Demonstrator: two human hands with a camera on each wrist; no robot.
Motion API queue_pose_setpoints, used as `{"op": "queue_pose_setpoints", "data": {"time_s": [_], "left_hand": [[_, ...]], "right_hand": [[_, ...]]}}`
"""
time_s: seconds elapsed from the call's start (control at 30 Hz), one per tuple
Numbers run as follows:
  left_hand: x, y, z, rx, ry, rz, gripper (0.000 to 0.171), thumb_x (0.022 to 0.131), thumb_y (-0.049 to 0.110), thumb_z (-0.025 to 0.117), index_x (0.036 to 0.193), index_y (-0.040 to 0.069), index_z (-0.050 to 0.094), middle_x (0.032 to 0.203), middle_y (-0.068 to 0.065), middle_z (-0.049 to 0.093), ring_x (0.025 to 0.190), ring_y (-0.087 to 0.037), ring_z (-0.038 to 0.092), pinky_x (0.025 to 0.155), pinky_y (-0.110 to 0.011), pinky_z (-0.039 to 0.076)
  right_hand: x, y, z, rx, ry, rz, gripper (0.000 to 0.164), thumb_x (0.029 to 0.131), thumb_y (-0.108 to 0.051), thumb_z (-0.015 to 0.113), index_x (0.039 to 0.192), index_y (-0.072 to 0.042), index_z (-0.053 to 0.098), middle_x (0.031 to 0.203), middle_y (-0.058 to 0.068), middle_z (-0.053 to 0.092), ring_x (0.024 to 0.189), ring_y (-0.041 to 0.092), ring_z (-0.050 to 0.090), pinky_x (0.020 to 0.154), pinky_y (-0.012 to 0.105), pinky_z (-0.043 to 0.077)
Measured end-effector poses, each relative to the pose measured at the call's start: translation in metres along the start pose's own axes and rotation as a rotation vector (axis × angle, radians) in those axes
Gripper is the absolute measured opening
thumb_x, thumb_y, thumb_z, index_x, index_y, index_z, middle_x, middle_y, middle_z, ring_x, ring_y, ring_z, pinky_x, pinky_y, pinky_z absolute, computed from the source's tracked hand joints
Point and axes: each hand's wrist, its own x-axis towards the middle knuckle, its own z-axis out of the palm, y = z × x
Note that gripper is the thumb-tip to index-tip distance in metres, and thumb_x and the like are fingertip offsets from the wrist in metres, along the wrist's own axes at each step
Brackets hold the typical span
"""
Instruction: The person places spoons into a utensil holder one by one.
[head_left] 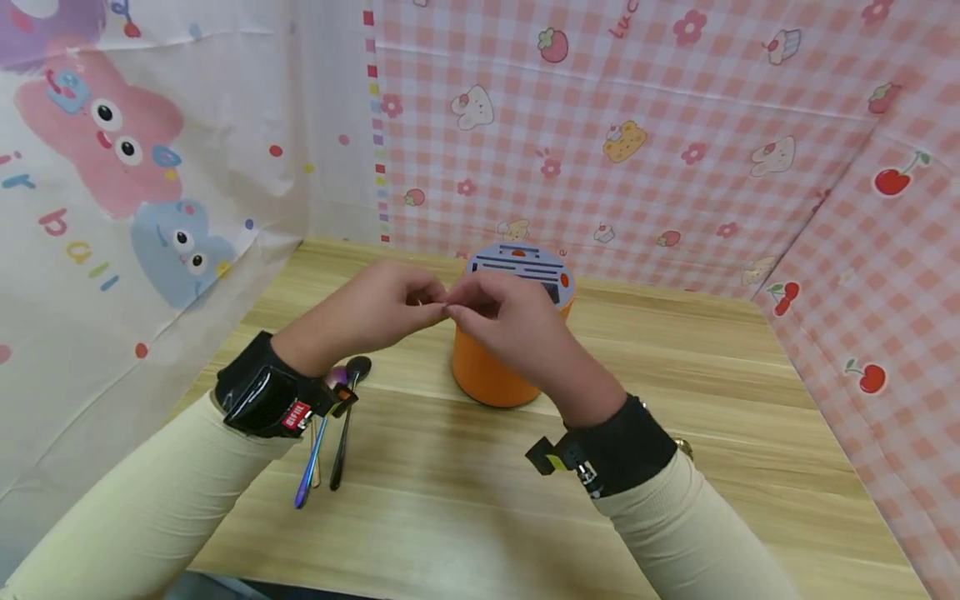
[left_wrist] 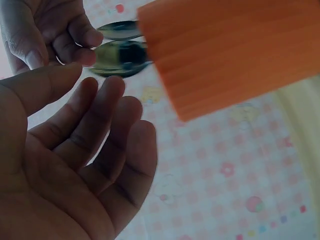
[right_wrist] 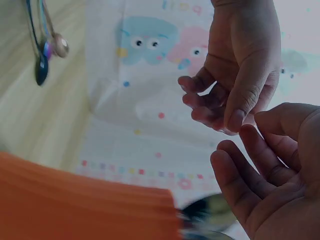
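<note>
My left hand (head_left: 360, 312) and right hand (head_left: 517, 321) meet at their fingertips, raised in front of an orange ribbed cylinder (head_left: 487, 371). Thumbs and index fingers come together there, and no object shows between them. The other fingers of the left hand (left_wrist: 75, 170) are loosely bent, as are those of the right hand (right_wrist: 270, 185). The cylinder's greyish-lilac top (head_left: 517, 254) has dark slots and orange spots, partly covered by the right hand. Two shiny spoon bowls (left_wrist: 120, 57) stick out past the cylinder's top in the left wrist view; the hands hide them in the head view.
Left of the cylinder, on the wooden table (head_left: 420, 467), lie a black spoon (head_left: 341, 442), a blue-purple spoon (head_left: 306, 483) and a rose-gold spoon (right_wrist: 60, 46), close together beside my left wrist. Behind stands a pink checked cloth (head_left: 600, 100); a white cartoon cloth (head_left: 225, 100) hangs at left.
</note>
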Motion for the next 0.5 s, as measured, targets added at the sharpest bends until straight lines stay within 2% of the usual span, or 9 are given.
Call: {"op": "queue_pose_setpoints", "data": {"time_s": [0.2,0.37,0.5], "left_hand": [[-0.019,-0.038,0.023,0.061,-0.071,-0.052,0.018,0.099,0.027,0.065,0.092,0.012,0.072,0.080,0.004,0.066,0.070,-0.014,0.053,0.066,-0.032,0.044],[-0.036,-0.073,0.046,0.087,-0.117,-0.114,0.018,0.098,0.024,0.065,0.087,0.011,0.070,0.073,0.004,0.060,0.063,-0.013,0.049,0.060,-0.030,0.041],[-0.046,-0.094,0.065,0.103,-0.143,-0.171,0.022,0.098,0.022,0.066,0.079,0.012,0.066,0.066,0.004,0.054,0.059,-0.012,0.046,0.056,-0.028,0.038]], "right_hand": [[-0.001,0.023,0.036,-0.019,-0.068,0.037,0.012,0.097,-0.017,0.069,0.107,-0.012,0.072,0.095,-0.001,0.071,0.086,0.011,0.064,0.079,0.027,0.053],[-0.002,0.046,0.072,0.002,-0.144,0.102,0.008,0.097,-0.017,0.068,0.103,-0.015,0.072,0.092,-0.003,0.068,0.082,0.011,0.062,0.069,0.024,0.052],[-0.003,0.063,0.097,0.013,-0.198,0.173,0.005,0.097,-0.018,0.068,0.100,-0.016,0.071,0.088,-0.005,0.067,0.078,0.010,0.060,0.063,0.023,0.049]]}}
